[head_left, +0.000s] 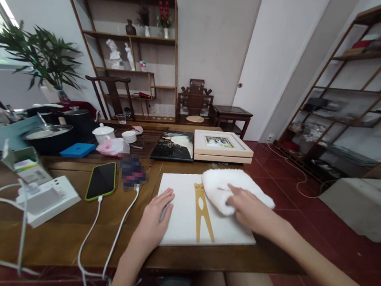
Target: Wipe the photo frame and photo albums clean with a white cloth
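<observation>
Flat left hand (158, 215); right hand (248, 211) perhaps gripping.

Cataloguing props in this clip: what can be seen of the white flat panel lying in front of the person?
The white panel is a thin, square-looking board with a matte, canvas-like face, lying flat near the front edge of the wooden table. A slim gold shape with a leaf-like cut-out runs down its middle. The left hand lies flat on its left edge; the right hand rests on a fluffy white cloth covering its upper right corner.
</observation>
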Demonstrator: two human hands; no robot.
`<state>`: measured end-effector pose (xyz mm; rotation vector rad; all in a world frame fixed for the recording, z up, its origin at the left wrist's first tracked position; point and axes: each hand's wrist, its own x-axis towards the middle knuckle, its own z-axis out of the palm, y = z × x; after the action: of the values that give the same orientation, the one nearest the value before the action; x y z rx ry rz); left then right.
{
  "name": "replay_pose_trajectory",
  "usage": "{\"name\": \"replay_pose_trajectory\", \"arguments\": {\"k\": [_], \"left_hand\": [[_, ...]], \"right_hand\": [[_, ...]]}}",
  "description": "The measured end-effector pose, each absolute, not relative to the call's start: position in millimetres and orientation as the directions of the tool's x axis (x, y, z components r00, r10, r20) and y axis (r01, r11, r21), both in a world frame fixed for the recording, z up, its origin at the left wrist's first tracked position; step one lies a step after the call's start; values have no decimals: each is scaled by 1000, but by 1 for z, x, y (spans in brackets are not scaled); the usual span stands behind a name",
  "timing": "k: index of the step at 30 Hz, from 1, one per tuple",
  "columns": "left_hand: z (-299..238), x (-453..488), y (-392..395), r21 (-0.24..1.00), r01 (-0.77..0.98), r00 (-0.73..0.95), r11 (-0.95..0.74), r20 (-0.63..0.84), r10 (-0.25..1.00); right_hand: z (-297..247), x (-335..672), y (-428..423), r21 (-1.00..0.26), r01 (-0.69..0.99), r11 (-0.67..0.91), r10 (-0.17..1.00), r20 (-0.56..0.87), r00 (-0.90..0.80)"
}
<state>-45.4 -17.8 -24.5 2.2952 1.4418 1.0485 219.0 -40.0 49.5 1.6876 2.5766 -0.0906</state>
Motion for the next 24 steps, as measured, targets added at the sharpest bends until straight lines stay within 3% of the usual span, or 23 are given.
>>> {"name": "replay_pose_trajectory", "arguments": {"k": [7,12,18,24], "left_hand": [[-25,-46,-17,526,698,266,-487,440,857],[-24,-47,-16,519,697,285,-494,432,856],[-22,-48,-16,529,685,279,-500,443,852],[-23,-48,-16,533,681,283,-502,441,852]], "right_hand": [[21,222,-134,-79,901,428,875,-213,-434],[46,215,-84,-85,934,346,926,-131,-354],[56,209,-2,-32,926,376,925,-52,-377],[55,208,-36,-42,926,374,923,-82,-377]]}}
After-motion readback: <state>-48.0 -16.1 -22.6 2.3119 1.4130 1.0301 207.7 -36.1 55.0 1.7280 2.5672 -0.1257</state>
